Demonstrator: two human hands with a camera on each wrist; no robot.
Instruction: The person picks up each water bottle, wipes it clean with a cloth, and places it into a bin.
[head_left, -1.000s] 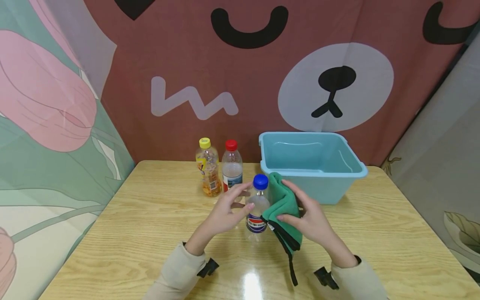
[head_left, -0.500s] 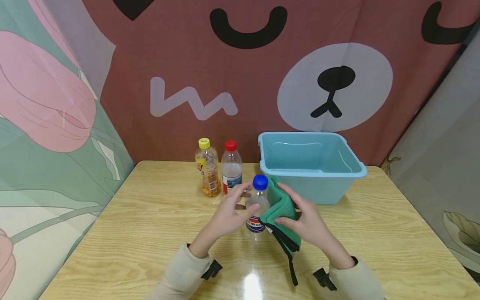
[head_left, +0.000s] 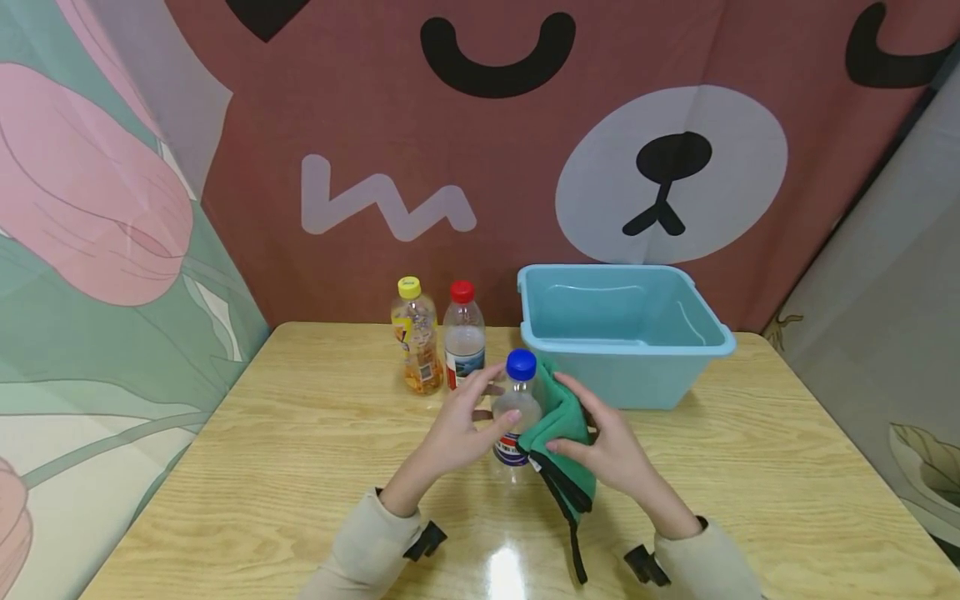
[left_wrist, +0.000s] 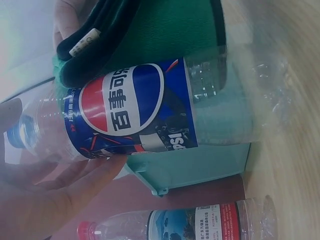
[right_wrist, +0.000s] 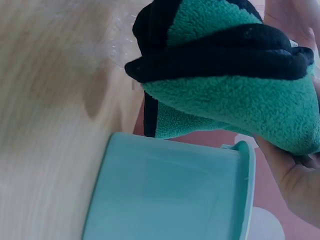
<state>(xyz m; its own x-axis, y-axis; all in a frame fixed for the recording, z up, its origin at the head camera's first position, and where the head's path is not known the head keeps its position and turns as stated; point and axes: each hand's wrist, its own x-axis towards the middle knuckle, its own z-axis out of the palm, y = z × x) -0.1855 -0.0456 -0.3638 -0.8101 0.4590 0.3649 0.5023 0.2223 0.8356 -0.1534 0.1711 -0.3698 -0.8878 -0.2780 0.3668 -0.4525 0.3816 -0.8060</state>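
An upright clear Pepsi bottle [head_left: 517, 408] with a blue cap and blue label stands on the table. My left hand [head_left: 457, 425] holds it around the shoulder, fingers behind and thumb in front; the left wrist view shows the fingers [left_wrist: 75, 185] along the bottle's side. In my right hand [head_left: 615, 446] is a folded green towel [head_left: 566, 425] with black edging, gripped between thumb and fingers. The towel lies against the bottle's right side and covers part of its label. A black strap dangles from its lower end. In the right wrist view, the towel [right_wrist: 235, 100] hangs above the wooden tabletop.
A light-blue plastic bin [head_left: 622, 375] stands behind the towel at the back right. Behind my left hand are a red-capped bottle [head_left: 464, 333] and a yellow-capped bottle [head_left: 417, 342] near the table's back edge. A printed curtain [head_left: 360, 275] hangs behind the wooden table [head_left: 300, 467].
The right hand and towel have shifted slightly left and down along the bottle. The towel's top has dropped lower. The left hand has moved slightly right, still at the bottle.
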